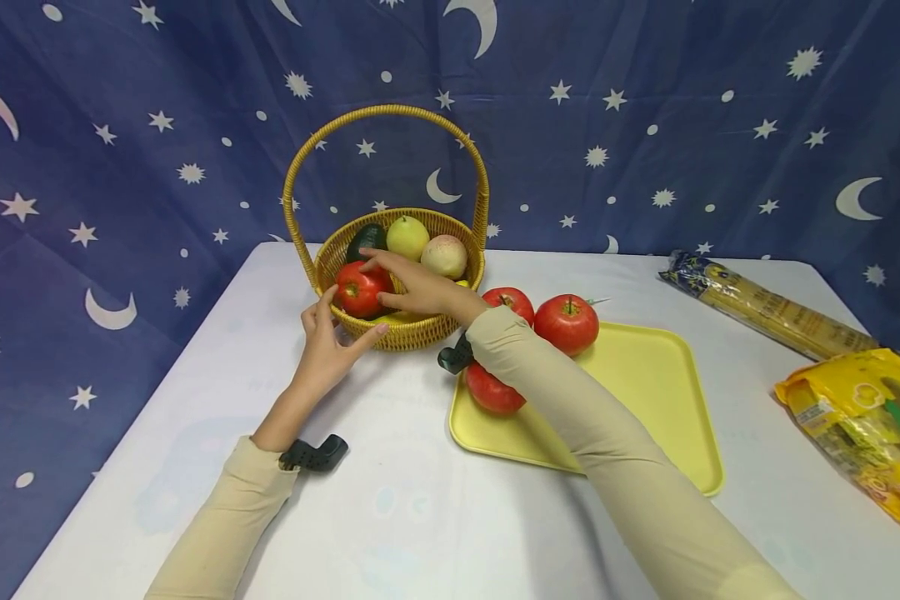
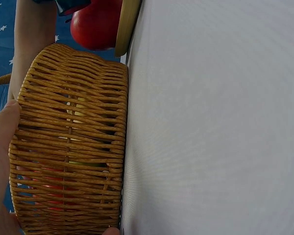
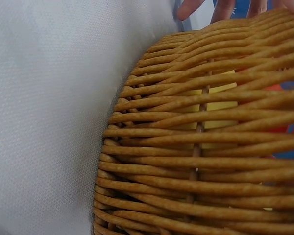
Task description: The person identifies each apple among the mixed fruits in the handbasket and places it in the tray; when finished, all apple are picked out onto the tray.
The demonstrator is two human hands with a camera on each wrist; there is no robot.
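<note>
In the head view, a wicker basket (image 1: 412, 335) with a tall hooped handle stands at the back of the table. My right hand (image 1: 420, 287) reaches over its front rim and grips a red apple (image 1: 351, 304), fingers over the top and thumb at its right side. Spread around the basket's left front is my left hand (image 1: 326, 342), its thumb at the rim and its fingertips close to the apple. The basket also holds a dark green avocado (image 1: 363, 242), a yellow-green pear (image 1: 407, 237), a peach (image 1: 445, 256) and something yellow underneath.
A yellow tray (image 1: 645, 392) bears three more red apples (image 1: 566, 325), partly under my right sleeve. Toward the right lie a long pack of noodles (image 1: 772, 308) and a yellow food bag (image 1: 862, 425). A blue star-patterned cloth (image 1: 607, 125) hangs behind the table.
</note>
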